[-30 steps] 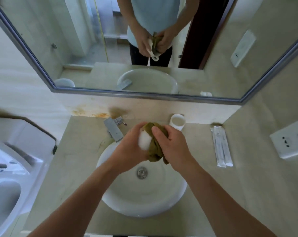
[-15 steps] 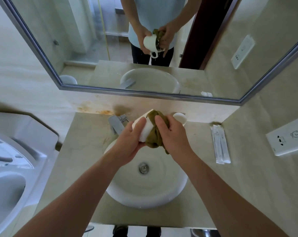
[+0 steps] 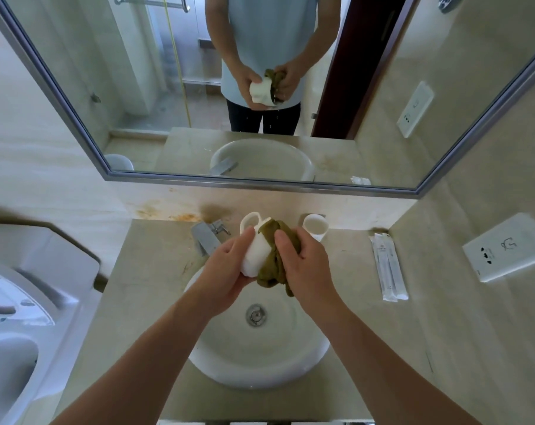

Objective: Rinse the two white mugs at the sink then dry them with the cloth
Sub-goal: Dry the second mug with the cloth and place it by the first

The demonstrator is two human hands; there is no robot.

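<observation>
My left hand [image 3: 223, 271] grips a white mug [image 3: 255, 254] over the round white basin [image 3: 260, 372]. The mug is tilted, with its handle pointing up and away. An olive-green cloth [image 3: 274, 265] is stuffed into and draped over the mug's mouth, and my right hand [image 3: 306, 265] presses it there. A second white mug [image 3: 315, 227] stands upright on the counter behind my right hand, by the back wall. The mirror above shows the same grip from the front.
A chrome tap [image 3: 206, 236] stands at the basin's back left. Wrapped white sachets [image 3: 389, 268] lie on the beige counter [image 3: 143, 271] to the right. A wall socket [image 3: 511, 246] sits on the right wall. A white toilet [image 3: 21, 302] is at the left.
The mug has turned in my left hand, so its handle now sticks up at the back. My right hand has worked the cloth further round the mug. Both hands stay over the basin.
</observation>
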